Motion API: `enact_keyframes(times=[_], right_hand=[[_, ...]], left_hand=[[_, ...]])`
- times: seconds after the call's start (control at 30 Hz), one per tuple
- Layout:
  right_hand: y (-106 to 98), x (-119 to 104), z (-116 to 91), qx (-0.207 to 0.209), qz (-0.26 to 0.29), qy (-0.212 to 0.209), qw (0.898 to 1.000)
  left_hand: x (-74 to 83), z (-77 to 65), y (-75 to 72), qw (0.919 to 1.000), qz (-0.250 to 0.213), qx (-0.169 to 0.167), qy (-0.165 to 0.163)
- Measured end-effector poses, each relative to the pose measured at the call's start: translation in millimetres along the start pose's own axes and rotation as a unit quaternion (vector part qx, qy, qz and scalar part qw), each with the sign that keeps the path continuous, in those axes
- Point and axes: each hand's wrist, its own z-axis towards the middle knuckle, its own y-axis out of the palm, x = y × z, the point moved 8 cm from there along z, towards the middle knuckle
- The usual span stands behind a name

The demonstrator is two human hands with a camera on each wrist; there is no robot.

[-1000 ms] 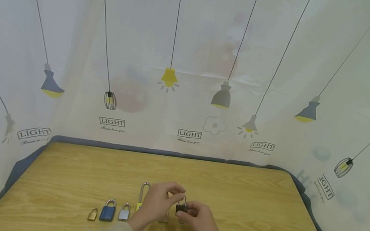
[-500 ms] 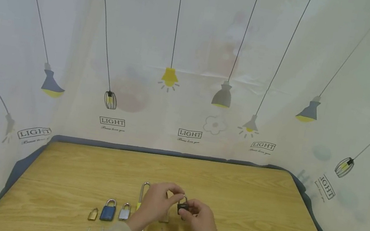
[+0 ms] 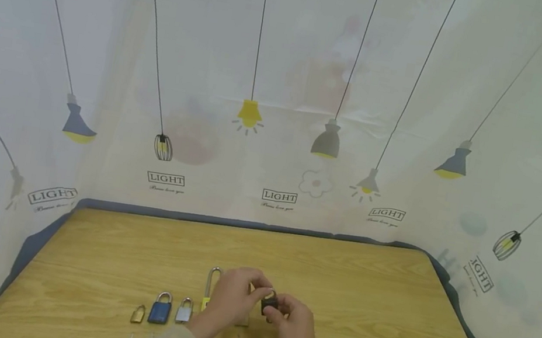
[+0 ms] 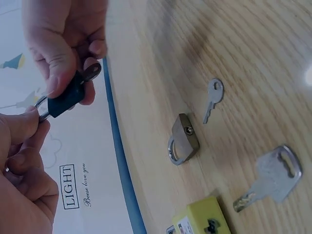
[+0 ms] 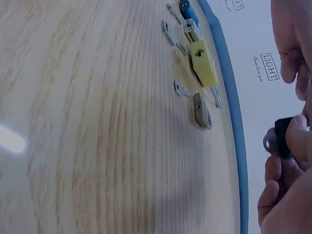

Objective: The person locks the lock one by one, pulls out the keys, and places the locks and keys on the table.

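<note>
Above the wooden table, both hands hold a small black padlock (image 3: 268,306). My left hand (image 3: 236,295) pinches its silver shackle (image 4: 43,108) between thumb and fingers. The right hand (image 3: 298,328) grips the black body (image 4: 67,97), thumb on one face and fingers behind. A key (image 4: 91,71) sticks out of the bottom of the body, close to the right fingers. Whether the shackle is latched cannot be told. Below the hands lies a brass-coloured padlock (image 4: 185,140) with its shackle closed, and a small key (image 4: 213,100) lies near it.
On the wooden table (image 3: 386,317), a row runs leftward: a yellow long-shackle padlock (image 4: 202,217), a silver padlock (image 3: 184,312), a blue padlock (image 3: 160,310) and a small gold padlock (image 3: 138,314). Keys lie before them, including a large key (image 4: 275,173). Printed cloth (image 3: 273,152) surrounds the table.
The black padlock has tilted, and less of its shackle shows above the body than a second ago. Both hands keep their hold and have shifted only slightly.
</note>
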Motion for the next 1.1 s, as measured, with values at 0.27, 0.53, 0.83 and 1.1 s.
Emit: enact_keyframes(times=[0.27,0.53,0.83,1.1], right_hand=[[-3.7,-1.9,-0.6,0.022,0.015,0.002,1.0],[-2.0,3.1,1.1,-0.018,0.027,0.014,0.999],[4.0,8.5,3.5,-0.064,0.06,0.03,0.996],[-0.8,4.0,3.2,-0.076,0.05,0.018,0.996]], left_hand=[[13.2,0.1,2.2,0.9985,0.048,0.013,0.02],[-2.0,-2.6,5.7,0.9996,0.008,-0.002,-0.027],[-15.3,-7.5,9.5,0.9987,-0.017,-0.007,-0.049],[-24.5,-21.9,14.5,0.9944,-0.072,0.004,-0.078]])
